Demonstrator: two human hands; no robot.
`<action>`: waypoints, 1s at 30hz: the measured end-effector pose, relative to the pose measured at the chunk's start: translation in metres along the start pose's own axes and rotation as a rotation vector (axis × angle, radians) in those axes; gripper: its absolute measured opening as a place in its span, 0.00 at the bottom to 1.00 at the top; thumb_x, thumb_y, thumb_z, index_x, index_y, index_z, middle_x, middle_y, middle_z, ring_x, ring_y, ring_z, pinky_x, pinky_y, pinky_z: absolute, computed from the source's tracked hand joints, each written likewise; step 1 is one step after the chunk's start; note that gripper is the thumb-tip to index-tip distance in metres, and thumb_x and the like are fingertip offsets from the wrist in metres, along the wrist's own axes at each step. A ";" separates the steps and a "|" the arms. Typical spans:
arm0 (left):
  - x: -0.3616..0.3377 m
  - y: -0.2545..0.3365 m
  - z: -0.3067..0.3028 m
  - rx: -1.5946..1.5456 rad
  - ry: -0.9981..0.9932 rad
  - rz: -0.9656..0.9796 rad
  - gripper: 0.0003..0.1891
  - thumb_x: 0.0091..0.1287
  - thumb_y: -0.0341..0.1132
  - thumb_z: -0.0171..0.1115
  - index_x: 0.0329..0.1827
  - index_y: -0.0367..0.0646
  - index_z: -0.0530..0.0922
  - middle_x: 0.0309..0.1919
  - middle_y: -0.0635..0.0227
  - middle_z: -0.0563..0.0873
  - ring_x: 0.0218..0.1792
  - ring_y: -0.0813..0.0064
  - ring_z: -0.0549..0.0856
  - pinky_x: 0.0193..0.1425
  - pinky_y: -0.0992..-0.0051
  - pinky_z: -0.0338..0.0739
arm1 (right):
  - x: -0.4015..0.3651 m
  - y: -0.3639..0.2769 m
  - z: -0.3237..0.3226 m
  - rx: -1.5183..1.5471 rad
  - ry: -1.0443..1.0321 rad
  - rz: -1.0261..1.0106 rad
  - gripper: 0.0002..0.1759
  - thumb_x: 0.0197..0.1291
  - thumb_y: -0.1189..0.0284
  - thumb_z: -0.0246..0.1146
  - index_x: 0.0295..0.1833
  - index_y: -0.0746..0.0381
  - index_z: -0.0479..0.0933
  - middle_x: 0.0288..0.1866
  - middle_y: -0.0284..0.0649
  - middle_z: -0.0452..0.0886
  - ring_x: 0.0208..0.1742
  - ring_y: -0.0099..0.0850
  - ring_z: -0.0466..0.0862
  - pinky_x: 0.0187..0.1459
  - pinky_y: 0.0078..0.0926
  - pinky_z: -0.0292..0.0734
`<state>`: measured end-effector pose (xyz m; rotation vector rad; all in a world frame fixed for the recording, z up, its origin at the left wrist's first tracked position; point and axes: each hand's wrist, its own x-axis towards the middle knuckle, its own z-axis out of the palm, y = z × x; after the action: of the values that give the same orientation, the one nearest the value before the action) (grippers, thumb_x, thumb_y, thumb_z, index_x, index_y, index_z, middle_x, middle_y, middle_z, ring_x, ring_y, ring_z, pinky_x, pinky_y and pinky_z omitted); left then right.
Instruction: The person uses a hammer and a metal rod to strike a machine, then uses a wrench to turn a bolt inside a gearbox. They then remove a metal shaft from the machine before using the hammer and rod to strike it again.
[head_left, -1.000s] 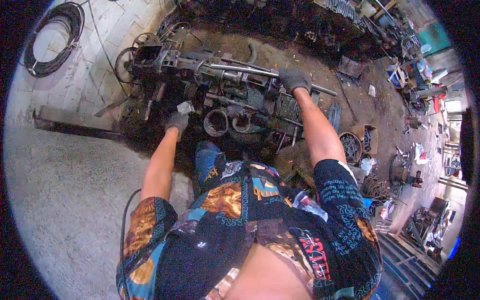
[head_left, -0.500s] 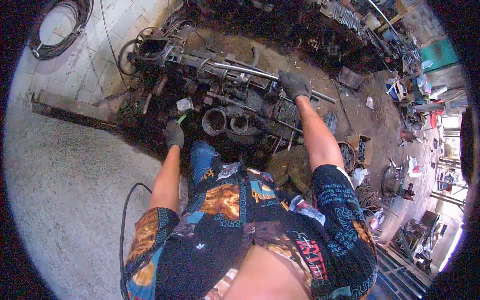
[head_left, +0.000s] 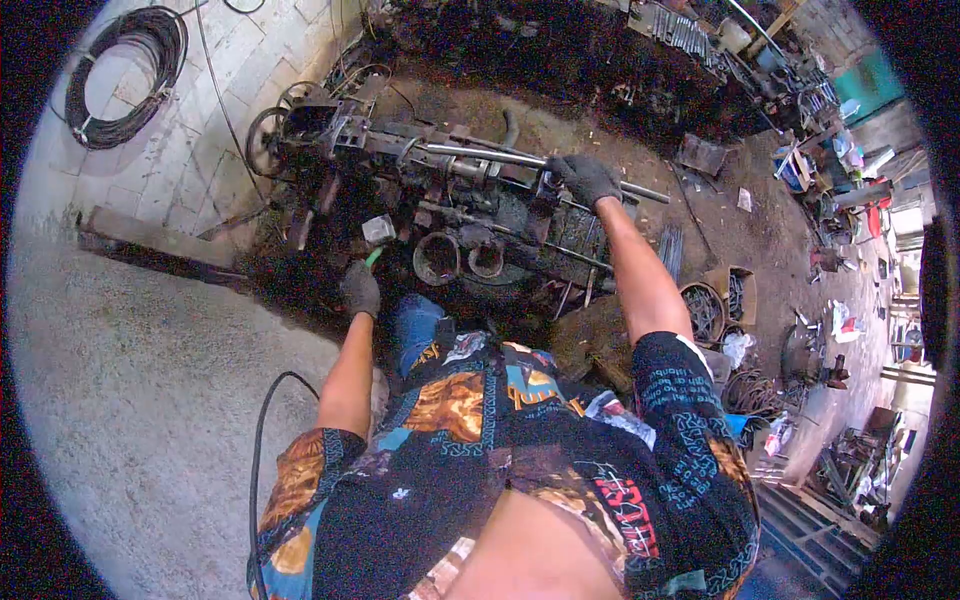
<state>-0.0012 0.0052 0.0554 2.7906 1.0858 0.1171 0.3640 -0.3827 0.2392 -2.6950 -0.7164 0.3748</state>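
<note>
Dark machine (head_left: pixel 350 135) is the biggest item, spread across the upper middle of the head view, pale concrete floor (head_left: pixel 180 350) at lower left. Black cable coil (head_left: pixel 125 75) against the wall, upper left. Long metal rod (head_left: pixel 490 154) lies along the machine's right part, same spot on it as in the earlier frames; long axis runs mostly crosswise, slanting from upper left down to lower right, free end pointing right and a bit toward the person. Right hand (head_left: pixel 585 180), dark glove, still closed over the rod, with rod showing on both sides of it. Left hand (head_left: pixel 360 288), also gloved, is closed around a small green piece (head_left: pixel 373 258) that sticks out past the fingers toward the machine. Earliest frame had this hand right up at the white block (head_left: pixel 378 230), no green visible; now it sits lower, nearer the person, apart from the block. Two round rings (head_left: pixel 436 258) sit side by side between rod and person, right of the left hand. Can't tell what the green piece belongs to; block's contents unclear.
</note>
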 end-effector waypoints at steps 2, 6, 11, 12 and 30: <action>-0.002 0.003 -0.005 -0.020 -0.022 -0.021 0.12 0.71 0.39 0.49 0.43 0.44 0.80 0.42 0.50 0.85 0.45 0.48 0.84 0.46 0.53 0.78 | -0.001 -0.007 -0.004 -0.001 0.007 0.054 0.33 0.67 0.40 0.46 0.47 0.55 0.85 0.51 0.48 0.85 0.53 0.50 0.82 0.56 0.48 0.73; 0.003 -0.029 0.040 0.071 -0.007 0.017 0.14 0.73 0.40 0.47 0.42 0.42 0.80 0.41 0.49 0.84 0.43 0.46 0.84 0.49 0.52 0.77 | -0.004 -0.007 -0.005 0.035 0.048 0.002 0.35 0.65 0.37 0.47 0.45 0.55 0.86 0.48 0.49 0.86 0.51 0.51 0.83 0.54 0.48 0.75; -0.005 0.000 -0.002 0.031 0.018 0.000 0.17 0.74 0.41 0.44 0.43 0.40 0.80 0.42 0.48 0.84 0.43 0.44 0.84 0.48 0.51 0.76 | -0.009 -0.006 -0.008 -0.018 0.045 -0.026 0.36 0.60 0.33 0.48 0.42 0.51 0.87 0.44 0.49 0.87 0.47 0.50 0.85 0.51 0.46 0.78; -0.004 0.001 -0.005 0.050 -0.055 -0.007 0.17 0.74 0.41 0.44 0.43 0.40 0.80 0.42 0.47 0.84 0.44 0.44 0.83 0.48 0.51 0.76 | -0.006 -0.001 -0.003 0.004 0.079 -0.054 0.36 0.59 0.32 0.49 0.41 0.50 0.87 0.43 0.48 0.87 0.46 0.50 0.86 0.51 0.45 0.78; -0.016 0.012 -0.022 -0.106 -0.075 -0.028 0.19 0.74 0.42 0.46 0.53 0.38 0.80 0.49 0.48 0.85 0.51 0.44 0.82 0.57 0.54 0.75 | -0.005 -0.005 -0.001 -0.054 0.084 0.050 0.36 0.58 0.31 0.50 0.46 0.49 0.86 0.50 0.47 0.85 0.53 0.49 0.83 0.56 0.45 0.76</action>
<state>-0.0076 -0.0125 0.0785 2.6632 1.0684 0.0646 0.3576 -0.3816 0.2433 -2.7656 -0.6449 0.2566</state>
